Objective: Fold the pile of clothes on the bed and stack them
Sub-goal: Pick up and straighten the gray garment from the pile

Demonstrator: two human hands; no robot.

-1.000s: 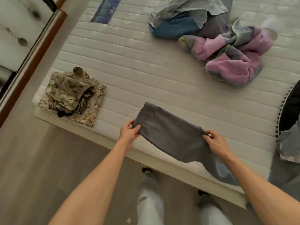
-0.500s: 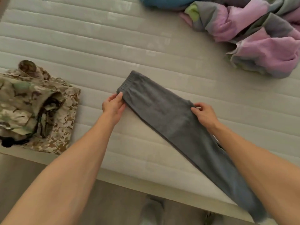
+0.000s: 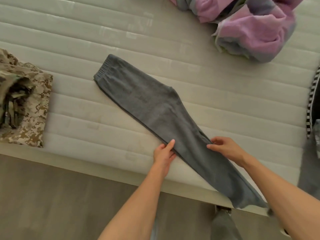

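Grey trousers [image 3: 150, 101] lie folded lengthwise and slantwise on the white quilted mattress [image 3: 86, 40], waistband at the far left, leg ends hanging over the near edge. My left hand [image 3: 163, 154] holds the trousers' near edge around the knee, fingers tucked at the fabric. My right hand [image 3: 225, 148] pinches the opposite edge at the same height. A folded camouflage stack [image 3: 26, 108] sits at the mattress's left corner. A crumpled pink and grey garment [image 3: 251, 32] lies at the far right.
A black-and-white striped item [image 3: 313, 101] and a hanging grey cloth [image 3: 308, 170] are at the right edge. Wooden floor [image 3: 52, 196] runs along the near side of the bed, and my legs stand below the mattress edge.
Both hands have let go of the waistband end and slid down the trousers to the knee area. The trousers now lie flat on the mattress. The view has moved closer.
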